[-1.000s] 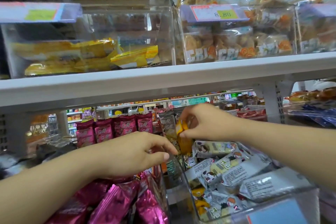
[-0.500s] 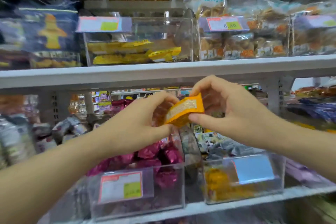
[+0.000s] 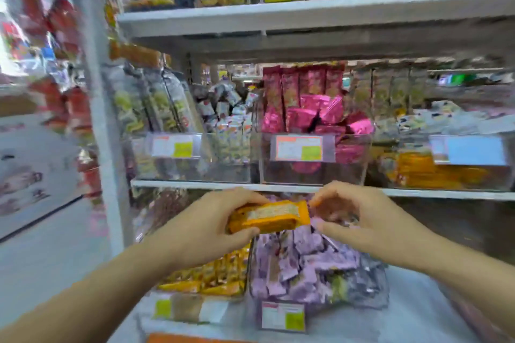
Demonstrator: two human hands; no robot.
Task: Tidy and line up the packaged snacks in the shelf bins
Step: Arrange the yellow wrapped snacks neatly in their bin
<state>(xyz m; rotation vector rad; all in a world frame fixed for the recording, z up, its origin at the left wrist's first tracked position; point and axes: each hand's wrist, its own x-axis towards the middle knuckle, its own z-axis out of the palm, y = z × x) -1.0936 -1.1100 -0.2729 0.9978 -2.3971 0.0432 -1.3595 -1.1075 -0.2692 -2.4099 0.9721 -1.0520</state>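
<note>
This is a shop with white shelves [image 3: 306, 17] full of clear bins. The picture is a bit blurry. Near the middle, the left hand [image 3: 206, 231] grips an orange packet [image 3: 269, 217], with the thumb under it and the fingers over the top. The packet lies flat in the air, in front of the shelves and not in any bin.

The right hand [image 3: 370, 220] is curled at the packet's right end. I cannot tell if it pinches the corner or only touches it.

Right under the packet is a bin of purple packets [image 3: 315, 267]. If the grip slips, the packet could drop in there and get mixed up.

Orange packs sit in the far right bin [image 3: 446, 172], and yellow ones in the near left bin [image 3: 211, 281]. They look alike, so the packet could go in the wrong one.
</note>
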